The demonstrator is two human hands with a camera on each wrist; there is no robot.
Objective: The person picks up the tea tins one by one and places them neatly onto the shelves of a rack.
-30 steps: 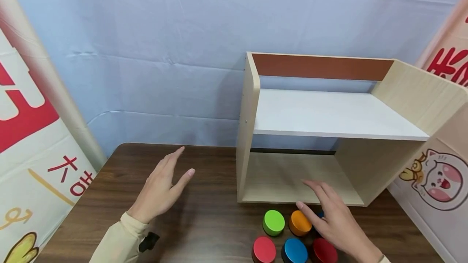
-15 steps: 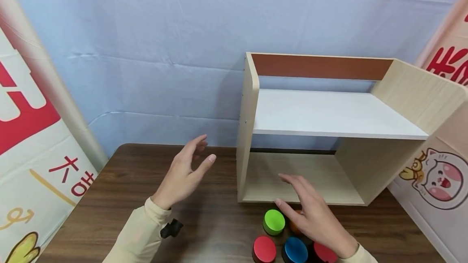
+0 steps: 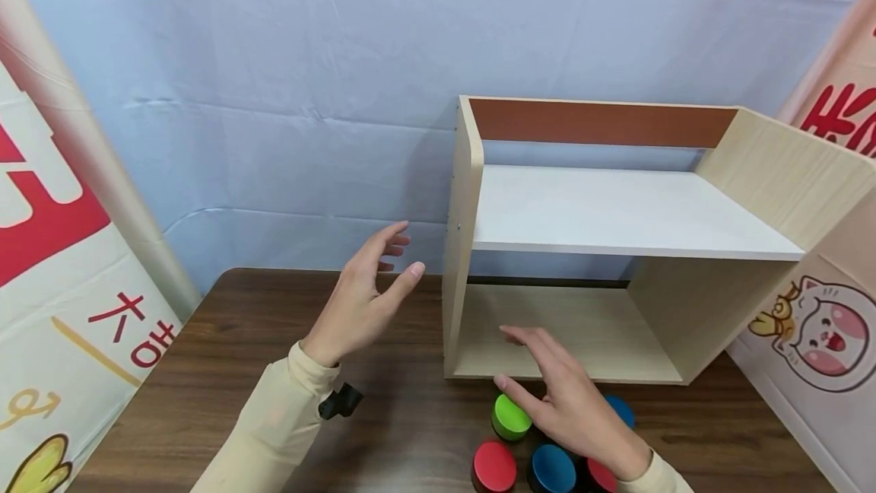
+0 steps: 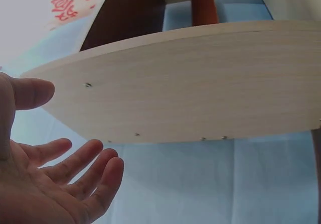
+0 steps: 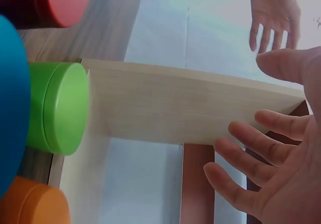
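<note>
Both hands have drifted since a second ago: the right hand (image 3: 571, 405) slid leftward over the cluster of round tins and now covers the orange tin (image 5: 30, 204), while the left hand (image 3: 363, 295) came up and closer to the shelf unit's (image 3: 461, 249) left side panel. Neither hand grips anything; fingers on both are spread and relaxed. Right under the right hand's thumb sits the green tin (image 3: 509, 417), with a red tin (image 3: 494, 467) and a blue tin (image 3: 551, 469) nearer the person, another blue tin (image 3: 621, 409) poking out past the knuckles. All of it's on the dark wooden table (image 3: 205, 371), just in front of the shelf's lower opening.
</note>
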